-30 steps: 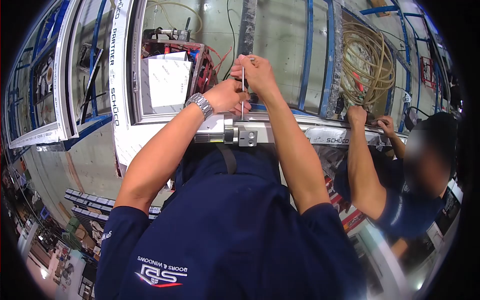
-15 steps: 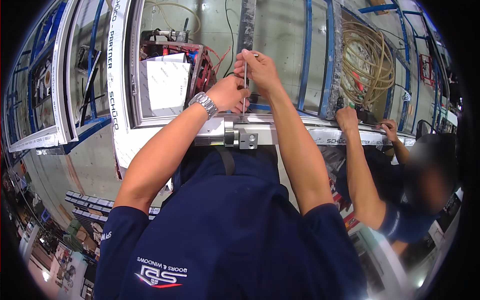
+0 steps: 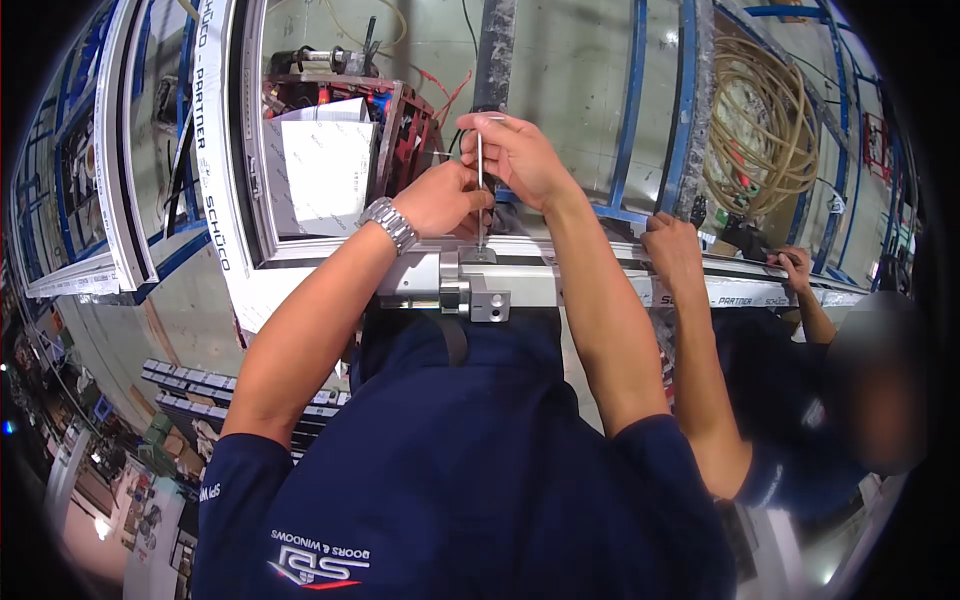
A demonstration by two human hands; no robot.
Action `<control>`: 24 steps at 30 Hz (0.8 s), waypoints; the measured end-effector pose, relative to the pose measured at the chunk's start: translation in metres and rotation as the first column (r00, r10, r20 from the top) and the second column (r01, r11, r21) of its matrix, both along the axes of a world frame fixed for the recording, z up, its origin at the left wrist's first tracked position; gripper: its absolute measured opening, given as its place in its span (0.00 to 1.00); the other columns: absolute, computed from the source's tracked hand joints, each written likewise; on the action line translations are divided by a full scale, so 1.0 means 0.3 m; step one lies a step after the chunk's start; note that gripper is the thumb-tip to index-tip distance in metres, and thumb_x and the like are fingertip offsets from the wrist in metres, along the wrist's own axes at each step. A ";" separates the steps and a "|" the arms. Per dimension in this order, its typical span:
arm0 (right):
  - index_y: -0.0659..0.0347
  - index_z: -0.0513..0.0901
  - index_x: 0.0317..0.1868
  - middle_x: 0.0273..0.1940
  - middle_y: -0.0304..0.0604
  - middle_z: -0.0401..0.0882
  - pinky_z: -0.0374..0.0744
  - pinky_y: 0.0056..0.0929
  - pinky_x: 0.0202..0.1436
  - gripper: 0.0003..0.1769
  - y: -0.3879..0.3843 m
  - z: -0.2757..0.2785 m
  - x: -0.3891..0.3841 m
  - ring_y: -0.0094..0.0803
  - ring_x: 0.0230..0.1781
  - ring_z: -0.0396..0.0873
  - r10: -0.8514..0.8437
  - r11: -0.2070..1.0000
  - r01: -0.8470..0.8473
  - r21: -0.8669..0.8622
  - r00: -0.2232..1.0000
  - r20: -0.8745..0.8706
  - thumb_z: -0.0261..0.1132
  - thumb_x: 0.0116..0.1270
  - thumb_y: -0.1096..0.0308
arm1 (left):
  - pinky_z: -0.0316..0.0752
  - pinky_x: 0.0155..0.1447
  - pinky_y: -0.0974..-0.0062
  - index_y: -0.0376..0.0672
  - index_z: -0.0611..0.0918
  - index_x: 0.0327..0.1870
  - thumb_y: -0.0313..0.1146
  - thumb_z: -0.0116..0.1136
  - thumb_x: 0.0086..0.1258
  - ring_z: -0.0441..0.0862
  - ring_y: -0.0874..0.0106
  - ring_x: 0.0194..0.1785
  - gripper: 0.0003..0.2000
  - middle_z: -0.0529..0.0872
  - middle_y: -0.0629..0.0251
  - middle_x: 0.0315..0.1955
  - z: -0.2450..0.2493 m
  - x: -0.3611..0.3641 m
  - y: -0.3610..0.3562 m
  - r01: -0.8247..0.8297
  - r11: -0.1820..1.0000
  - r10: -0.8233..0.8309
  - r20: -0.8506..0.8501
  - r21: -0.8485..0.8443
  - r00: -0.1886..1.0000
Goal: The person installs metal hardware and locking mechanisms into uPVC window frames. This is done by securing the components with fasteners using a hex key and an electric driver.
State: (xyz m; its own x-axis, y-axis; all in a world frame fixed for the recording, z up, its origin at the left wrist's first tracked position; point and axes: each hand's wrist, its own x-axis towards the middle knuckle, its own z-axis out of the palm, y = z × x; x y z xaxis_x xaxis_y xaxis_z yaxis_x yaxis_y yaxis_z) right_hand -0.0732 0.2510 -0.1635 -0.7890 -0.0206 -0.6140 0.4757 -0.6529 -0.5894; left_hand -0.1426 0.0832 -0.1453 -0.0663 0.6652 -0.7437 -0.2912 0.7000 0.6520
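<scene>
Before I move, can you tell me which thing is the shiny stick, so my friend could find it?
Find the long silver rail running across in front of the person's belly. Just past it, the left hand and right hand hold one thin metal rod. It is long and slim, unlike the chunky silver block nearer the belly.
</scene>
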 end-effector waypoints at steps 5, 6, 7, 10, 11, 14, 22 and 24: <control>0.65 0.85 0.60 0.46 0.41 0.86 0.84 0.29 0.54 0.18 -0.004 0.010 0.008 0.26 0.47 0.84 0.050 0.985 -0.055 0.166 0.998 0.034 0.65 0.81 0.61 | 0.90 0.55 0.68 0.33 0.84 0.51 0.36 0.56 0.85 0.92 0.68 0.49 0.13 0.91 0.58 0.48 0.008 -0.018 0.005 -0.054 0.998 0.055 0.249 -0.013 0.967; 0.66 0.86 0.58 0.45 0.41 0.87 0.84 0.28 0.52 0.18 -0.001 0.004 0.009 0.26 0.46 0.85 0.040 0.980 -0.046 0.193 0.999 0.034 0.66 0.80 0.60 | 0.90 0.54 0.68 0.33 0.85 0.50 0.36 0.56 0.84 0.92 0.69 0.48 0.13 0.92 0.58 0.47 0.006 -0.021 0.008 -0.047 0.999 0.044 0.252 0.005 0.967; 0.67 0.86 0.57 0.43 0.40 0.87 0.84 0.28 0.51 0.18 0.002 0.001 0.012 0.26 0.45 0.85 0.031 0.975 -0.038 0.220 0.999 0.036 0.68 0.79 0.60 | 0.90 0.53 0.69 0.32 0.85 0.49 0.36 0.56 0.84 0.92 0.69 0.47 0.13 0.92 0.58 0.46 0.007 -0.022 0.010 -0.040 0.999 0.032 0.256 0.024 0.966; 0.68 0.88 0.52 0.40 0.39 0.88 0.84 0.27 0.46 0.19 0.016 0.034 -0.004 0.24 0.43 0.84 0.105 0.843 -0.163 0.512 0.985 0.139 0.72 0.75 0.59 | 0.90 0.49 0.69 0.31 0.86 0.44 0.35 0.58 0.82 0.92 0.71 0.43 0.13 0.93 0.59 0.42 0.024 -0.013 0.030 0.126 0.990 -0.128 -0.037 -0.059 0.991; 0.69 0.89 0.50 0.39 0.39 0.89 0.83 0.26 0.45 0.19 0.017 0.047 -0.010 0.24 0.42 0.84 0.133 0.747 -0.229 0.624 0.971 0.198 0.73 0.73 0.58 | 0.90 0.48 0.70 0.31 0.86 0.43 0.35 0.58 0.82 0.92 0.72 0.42 0.13 0.93 0.59 0.41 0.030 -0.007 0.032 0.109 0.991 -0.116 -0.089 -0.079 0.989; 0.69 0.89 0.49 0.40 0.39 0.89 0.80 0.23 0.39 0.20 0.000 0.066 -0.007 0.21 0.37 0.81 0.103 0.811 -0.174 0.559 0.982 0.157 0.73 0.72 0.57 | 0.89 0.47 0.72 0.32 0.86 0.42 0.33 0.59 0.81 0.91 0.74 0.40 0.12 0.93 0.60 0.39 0.034 0.006 0.033 0.024 0.994 -0.035 -0.103 -0.110 0.994; 0.68 0.89 0.53 0.38 0.37 0.89 0.73 0.20 0.30 0.17 -0.004 0.009 0.052 0.17 0.29 0.75 0.071 0.930 -0.114 0.351 0.989 0.133 0.73 0.74 0.61 | 0.89 0.47 0.72 0.34 0.86 0.44 0.31 0.58 0.82 0.91 0.74 0.41 0.09 0.92 0.62 0.38 -0.005 0.001 0.019 0.046 0.999 -0.047 -0.074 -0.022 0.996; 0.68 0.89 0.52 0.36 0.37 0.88 0.73 0.20 0.29 0.17 -0.027 -0.003 0.060 0.17 0.28 0.76 0.010 0.921 -0.069 0.384 0.988 0.154 0.74 0.72 0.62 | 0.89 0.46 0.72 0.35 0.86 0.43 0.29 0.58 0.81 0.91 0.74 0.40 0.08 0.92 0.63 0.37 0.022 0.005 0.021 0.081 0.992 -0.099 -0.184 -0.101 0.978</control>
State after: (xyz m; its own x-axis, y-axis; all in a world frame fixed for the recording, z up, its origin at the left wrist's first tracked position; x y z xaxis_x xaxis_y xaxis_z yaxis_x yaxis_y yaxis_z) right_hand -0.0553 0.2428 -0.1643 -0.6937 0.2127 -0.6882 0.5963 -0.3665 -0.7143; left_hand -0.1412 0.0894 -0.1386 -0.1539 0.6037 -0.7823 -0.1022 0.7777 0.6203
